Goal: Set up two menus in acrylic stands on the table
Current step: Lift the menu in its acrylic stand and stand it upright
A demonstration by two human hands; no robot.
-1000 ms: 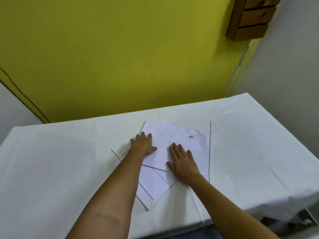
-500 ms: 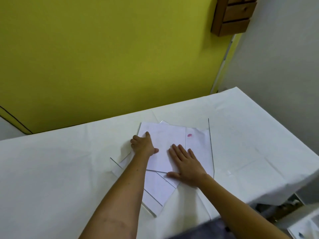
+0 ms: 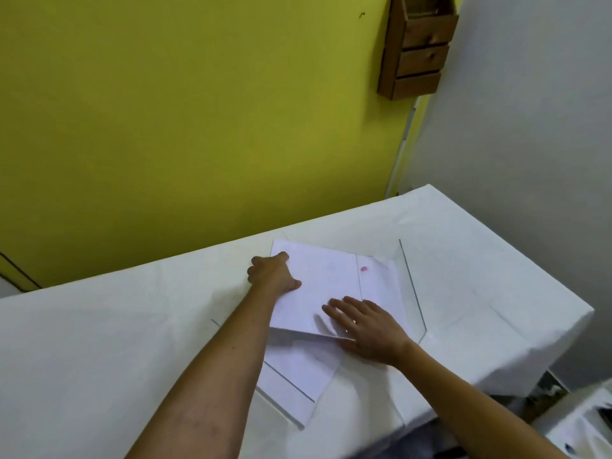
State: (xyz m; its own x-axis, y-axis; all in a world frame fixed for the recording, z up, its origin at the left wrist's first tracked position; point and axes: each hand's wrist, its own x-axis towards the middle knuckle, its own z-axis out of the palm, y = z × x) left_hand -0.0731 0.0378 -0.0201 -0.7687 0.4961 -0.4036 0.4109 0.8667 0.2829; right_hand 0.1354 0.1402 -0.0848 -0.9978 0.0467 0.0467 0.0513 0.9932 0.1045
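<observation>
Several white menu sheets and clear acrylic stands lie flat in an overlapping pile on the white-clothed table point(image 3: 132, 342). My left hand point(image 3: 272, 275) is curled on the left edge of the top menu sheet point(image 3: 318, 279), whose near edge is slightly raised. My right hand point(image 3: 367, 329) lies flat with its fingers spread on that sheet's near right part. Under it lies a sheet with a pink spot point(image 3: 377, 283). One acrylic stand point(image 3: 410, 286) shows as a thin dark edge at the right. Another acrylic stand point(image 3: 284, 402) sticks out toward me beneath a lower sheet point(image 3: 298, 369).
A yellow wall stands right behind the table. A wooden drawer box point(image 3: 417, 51) hangs on it at the upper right, beside a grey wall. The table's right corner point(image 3: 586, 313) drops off close to the pile. A white object point(image 3: 583, 425) sits low at the right.
My left hand has curled its fingers around the top sheet's left edge, and the sheet's near edge has risen a little. My right hand stays flat on the pile. The view has shifted left.
</observation>
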